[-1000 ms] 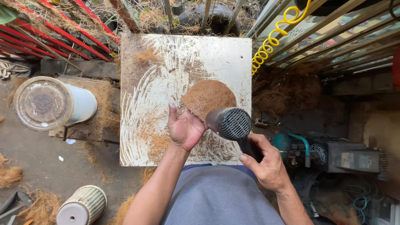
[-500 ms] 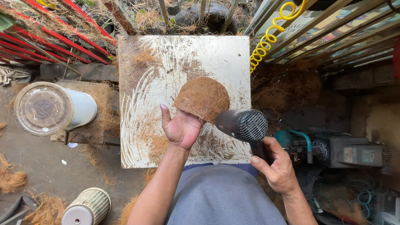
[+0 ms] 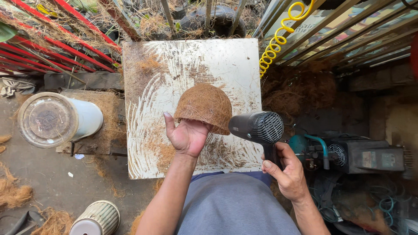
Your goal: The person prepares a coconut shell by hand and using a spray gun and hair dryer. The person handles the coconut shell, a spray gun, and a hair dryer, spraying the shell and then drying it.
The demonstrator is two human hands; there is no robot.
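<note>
Above the white scratched bench [image 3: 191,65], the left hand [image 3: 186,137] holds up a brown, hairy coconut-fibre bowl [image 3: 203,106], fingers closed under its rim. Just beside it, the right hand [image 3: 285,172] grips a black hair dryer [image 3: 257,127] pointing at the bowl.

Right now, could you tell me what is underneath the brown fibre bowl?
The left hand holds the fibre bowl from below, over the white board. The bowl's inside and the board beneath are hidden.

White board [image 3: 191,65] — fibre-strewn (scratched)
</note>
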